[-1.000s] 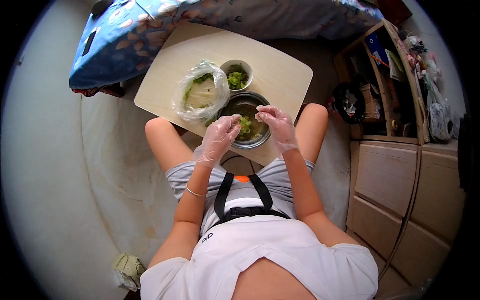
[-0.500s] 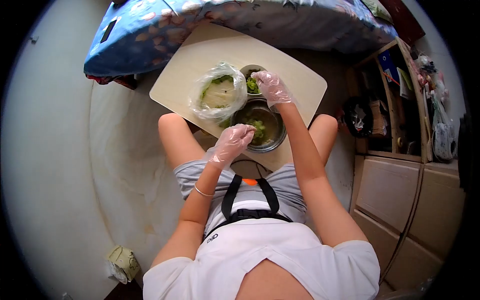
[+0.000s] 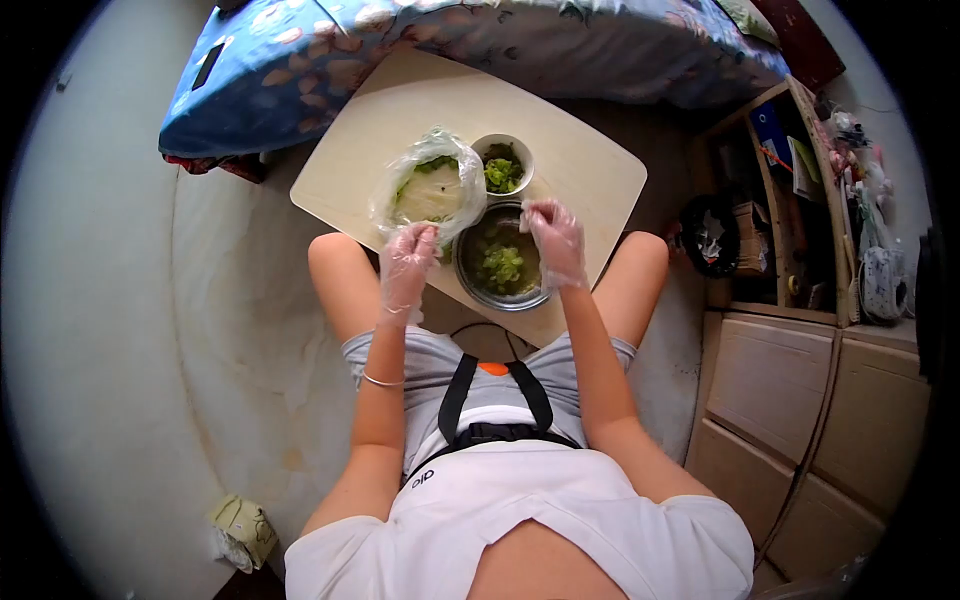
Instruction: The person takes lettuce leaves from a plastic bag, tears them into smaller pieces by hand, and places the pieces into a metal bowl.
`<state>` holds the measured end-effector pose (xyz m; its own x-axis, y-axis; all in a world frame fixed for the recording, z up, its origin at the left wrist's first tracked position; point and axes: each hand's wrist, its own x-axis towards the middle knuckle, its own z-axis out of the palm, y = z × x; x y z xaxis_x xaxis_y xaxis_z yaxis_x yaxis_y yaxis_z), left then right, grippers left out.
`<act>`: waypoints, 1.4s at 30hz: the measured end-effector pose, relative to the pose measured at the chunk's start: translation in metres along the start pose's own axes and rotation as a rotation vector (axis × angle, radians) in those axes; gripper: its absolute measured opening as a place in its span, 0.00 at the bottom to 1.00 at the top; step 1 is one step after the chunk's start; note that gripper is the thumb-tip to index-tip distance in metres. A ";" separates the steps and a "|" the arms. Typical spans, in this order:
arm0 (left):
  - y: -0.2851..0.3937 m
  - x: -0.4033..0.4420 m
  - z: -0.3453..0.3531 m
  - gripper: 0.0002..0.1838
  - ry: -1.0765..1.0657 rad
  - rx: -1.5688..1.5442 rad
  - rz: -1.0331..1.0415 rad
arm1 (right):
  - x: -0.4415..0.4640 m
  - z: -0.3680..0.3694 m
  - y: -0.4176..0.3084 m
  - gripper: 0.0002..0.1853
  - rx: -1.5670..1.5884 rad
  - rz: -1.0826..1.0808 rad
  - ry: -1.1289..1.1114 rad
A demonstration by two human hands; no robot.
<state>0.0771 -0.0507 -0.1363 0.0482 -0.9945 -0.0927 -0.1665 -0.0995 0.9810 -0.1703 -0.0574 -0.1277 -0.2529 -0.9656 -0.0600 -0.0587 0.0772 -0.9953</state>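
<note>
A metal basin (image 3: 463, 275) stands at the near edge of the table, with leafy green pieces (image 3: 503, 265) in murky liquid. Just left of it, my left hand (image 3: 405, 268) in a clear plastic glove is at the near edge of a clear plastic bag (image 3: 385, 205). Its fingers are pinched together; what they hold, if anything, is hidden. My right hand (image 3: 556, 243), gloved too, is over the basin's right rim with fingertips drawn together, and I cannot make out anything in them. Pale and green vegetable matter (image 3: 430, 190) shows inside the bag. Behind the basin, a white bowl (image 3: 527, 160) contains chopped greens (image 3: 502, 172).
The pale low table (image 3: 590, 170) lies between my knees and a bed with a blue floral cover (image 3: 440, 50). A dark phone-like object (image 3: 207, 65) rests on the bed. To the right are a wooden shelf (image 3: 785, 200), a black-bag-lined bin (image 3: 710, 235) and cupboard doors (image 3: 770, 385).
My right hand has moved from the white bowl toward me to the basin's right rim. My left hand has shifted left from over the basin to the bag's near edge.
</note>
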 end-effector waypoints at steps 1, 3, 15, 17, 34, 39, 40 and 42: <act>0.008 0.006 -0.001 0.10 0.026 0.094 0.082 | -0.013 -0.003 0.006 0.05 0.145 0.101 -0.028; 0.016 0.018 -0.007 0.09 0.055 0.312 0.203 | -0.032 -0.006 0.021 0.05 0.187 0.124 -0.040; -0.003 0.116 0.006 0.13 -0.817 1.386 0.268 | -0.065 -0.018 0.021 0.06 0.221 0.189 -0.166; -0.006 0.114 0.000 0.14 -0.796 1.281 0.222 | -0.066 -0.018 0.024 0.06 0.222 0.182 -0.203; -0.001 0.134 -0.050 0.05 -0.548 0.458 0.223 | -0.064 -0.019 0.028 0.07 0.191 0.128 -0.216; 0.048 0.116 -0.044 0.07 -0.560 0.457 0.072 | -0.066 -0.018 0.024 0.07 0.303 0.208 -0.230; 0.037 0.118 -0.044 0.09 -0.652 0.557 0.080 | -0.066 -0.018 0.027 0.07 0.311 0.200 -0.237; 0.035 0.104 -0.037 0.10 -0.783 0.621 0.109 | -0.065 -0.018 0.032 0.07 0.320 0.195 -0.239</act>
<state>0.1131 -0.1568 -0.1054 -0.6217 -0.7180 -0.3129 -0.6264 0.2160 0.7490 -0.1726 0.0121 -0.1540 0.0028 -0.9738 -0.2272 0.2791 0.2190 -0.9350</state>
